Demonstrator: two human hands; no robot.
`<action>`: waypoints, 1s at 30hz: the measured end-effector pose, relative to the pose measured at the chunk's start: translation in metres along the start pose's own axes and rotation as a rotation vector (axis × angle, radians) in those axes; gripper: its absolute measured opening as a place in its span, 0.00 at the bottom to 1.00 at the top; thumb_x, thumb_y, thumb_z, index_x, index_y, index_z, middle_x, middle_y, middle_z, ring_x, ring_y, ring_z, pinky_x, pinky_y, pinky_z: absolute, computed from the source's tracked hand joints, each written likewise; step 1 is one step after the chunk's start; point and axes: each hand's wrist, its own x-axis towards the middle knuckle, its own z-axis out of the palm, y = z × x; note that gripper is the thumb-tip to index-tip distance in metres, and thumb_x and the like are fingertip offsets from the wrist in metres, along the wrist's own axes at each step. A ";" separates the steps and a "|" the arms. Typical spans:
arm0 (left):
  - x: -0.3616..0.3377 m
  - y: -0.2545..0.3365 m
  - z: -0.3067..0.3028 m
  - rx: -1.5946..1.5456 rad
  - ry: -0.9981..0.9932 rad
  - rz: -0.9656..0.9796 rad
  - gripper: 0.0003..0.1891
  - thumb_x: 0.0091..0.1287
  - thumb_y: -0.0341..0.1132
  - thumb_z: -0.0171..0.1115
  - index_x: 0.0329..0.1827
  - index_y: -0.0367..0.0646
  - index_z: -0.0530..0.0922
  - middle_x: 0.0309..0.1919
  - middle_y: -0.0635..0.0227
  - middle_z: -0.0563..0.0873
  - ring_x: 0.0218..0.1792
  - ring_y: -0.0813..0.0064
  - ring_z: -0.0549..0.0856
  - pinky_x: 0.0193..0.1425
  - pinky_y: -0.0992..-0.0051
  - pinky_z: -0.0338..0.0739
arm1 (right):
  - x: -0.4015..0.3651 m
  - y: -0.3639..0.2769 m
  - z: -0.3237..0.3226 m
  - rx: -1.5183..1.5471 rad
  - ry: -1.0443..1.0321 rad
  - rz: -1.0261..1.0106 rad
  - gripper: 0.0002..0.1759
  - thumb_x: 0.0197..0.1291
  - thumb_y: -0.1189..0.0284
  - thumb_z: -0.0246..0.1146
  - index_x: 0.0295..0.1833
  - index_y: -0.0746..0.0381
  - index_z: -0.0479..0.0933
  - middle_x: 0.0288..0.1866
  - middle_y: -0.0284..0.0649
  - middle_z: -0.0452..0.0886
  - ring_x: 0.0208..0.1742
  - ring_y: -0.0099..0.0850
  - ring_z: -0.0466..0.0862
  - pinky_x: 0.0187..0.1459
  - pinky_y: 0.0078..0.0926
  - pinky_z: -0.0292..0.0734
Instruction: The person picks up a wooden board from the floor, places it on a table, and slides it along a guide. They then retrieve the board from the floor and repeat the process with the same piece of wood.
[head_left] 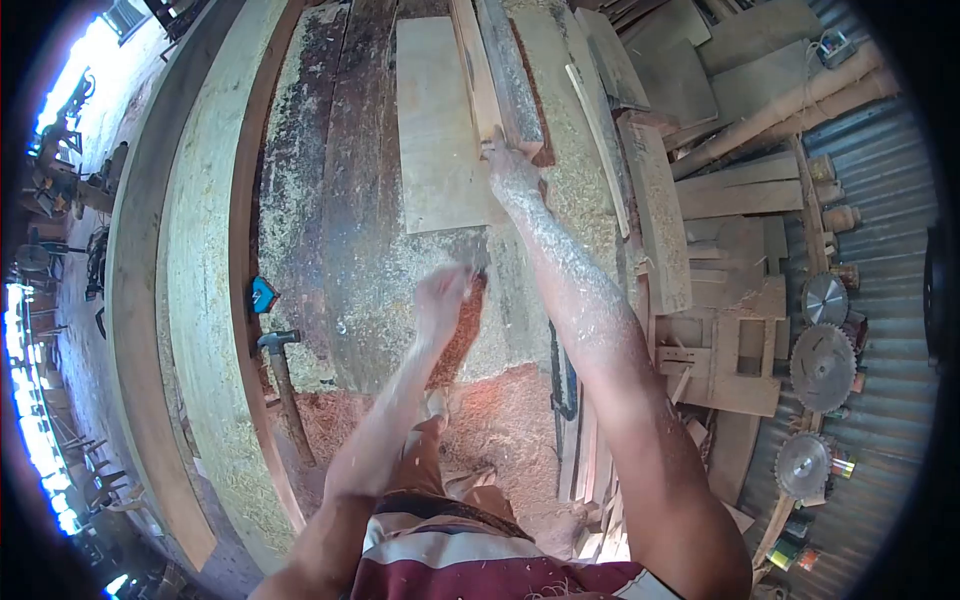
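Note:
My right hand (512, 170), dusted with pale sawdust, grips the near end of a long narrow wooden piece (480, 75) at the top centre. That piece lies along the right side of a flat pale board (437, 130) on the workbench (365, 200). Right beside it runs a greyish wooden strip (515, 80). My left hand (443, 298) is over the bench's near part, below the board, and looks blurred. Its fingers are curled in, but whether they hold anything is too smeared to tell.
A hammer (285, 380) and a blue object (263, 295) lie at the bench's left edge, beside long thick planks (215, 250). Right of the bench are stacked boards (655, 210). Circular saw blades (823, 367) hang by the corrugated wall (890, 220). Sawdust covers the floor.

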 end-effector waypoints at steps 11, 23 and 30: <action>-0.328 -0.155 -0.154 0.362 -0.036 -0.371 0.13 0.72 0.38 0.67 0.50 0.40 0.92 0.43 0.51 0.94 0.47 0.61 0.94 0.53 0.67 0.85 | -0.271 -0.034 -0.076 -0.315 -0.082 -0.090 0.42 0.68 0.71 0.64 0.84 0.69 0.58 0.46 0.48 0.88 0.31 0.36 0.88 0.28 0.38 0.82; -0.710 -0.462 -0.115 0.146 0.280 -0.573 0.22 0.62 0.52 0.70 0.47 0.44 0.92 0.48 0.51 0.94 0.50 0.57 0.93 0.55 0.54 0.86 | -0.752 -0.001 -0.052 -0.042 -0.766 -0.441 0.45 0.69 0.60 0.61 0.84 0.71 0.55 0.33 0.53 0.88 0.29 0.51 0.90 0.32 0.54 0.84; -0.770 -0.452 -0.050 0.116 0.182 -0.674 0.24 0.63 0.53 0.71 0.52 0.42 0.90 0.52 0.52 0.92 0.53 0.57 0.92 0.57 0.55 0.86 | -0.770 -0.014 -0.038 -0.118 -0.679 -0.672 0.44 0.71 0.59 0.60 0.84 0.69 0.55 0.29 0.53 0.87 0.29 0.52 0.89 0.32 0.55 0.81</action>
